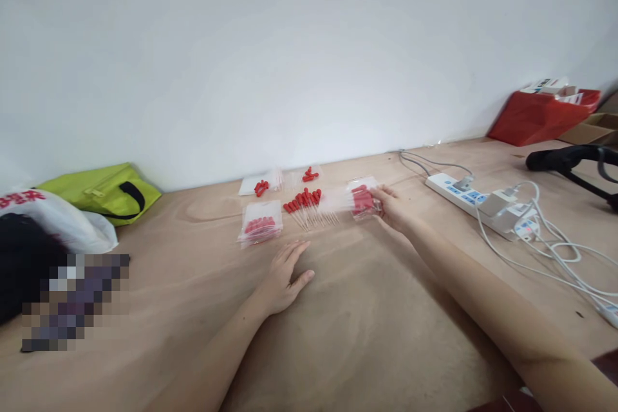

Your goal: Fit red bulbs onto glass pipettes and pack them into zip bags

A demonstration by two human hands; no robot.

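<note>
My right hand [393, 207] is closed on the edge of a clear plastic bag [363, 198] with red pieces inside. My left hand [288, 277] rests on the table, its fingers stretched out and nothing in them. Between the hands, farther back, lies a fanned row of thin pale sticks with red tips [305, 199]. Left of them is a stack of clear bags [261, 222] holding red pieces. Behind lie a few loose red pieces [261, 188] on flat clear bags [248, 185], and another small red pile [309, 174] on clear plastic.
A white power strip [456, 195] with plugs and tangled white cables [562, 257] lies at the right. Behind it stand a red bag [535, 117] and a cardboard box [591, 130]. At the left are a yellow-green bag [103, 190] and a white plastic bag [84, 228]. A white wall borders the table's back.
</note>
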